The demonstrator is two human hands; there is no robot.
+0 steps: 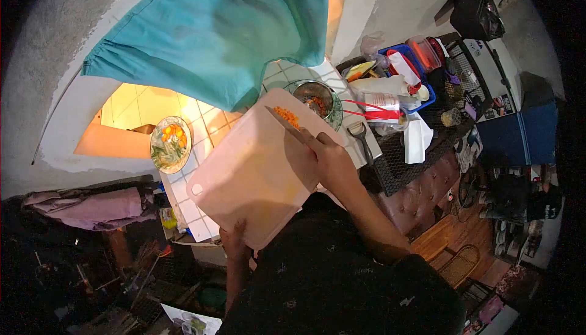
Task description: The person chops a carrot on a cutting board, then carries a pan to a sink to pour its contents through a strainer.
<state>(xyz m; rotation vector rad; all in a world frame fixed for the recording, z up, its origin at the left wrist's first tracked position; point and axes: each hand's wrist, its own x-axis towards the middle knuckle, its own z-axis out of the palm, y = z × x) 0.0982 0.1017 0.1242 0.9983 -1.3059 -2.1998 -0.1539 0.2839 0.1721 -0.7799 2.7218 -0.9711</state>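
Note:
A pale pink cutting board [244,170] is tilted over the white tiled counter. My left hand [235,234] grips its near edge, with the fingers partly hidden by the board. Closed around a knife [284,125] is my right hand [329,155], above the board's right side. The blade lies against a small pile of diced orange vegetable, probably carrot [285,114], at the board's far end. Just beyond that end stands a metal bowl [312,86] with orange and darker pieces inside.
A plate [157,159] with orange and green vegetables sits at the counter's left. A peeler-like tool with a black handle [366,147] lies at the right. A blue basket [432,98] holds packages. A teal curtain [201,36] hangs over the counter's far side.

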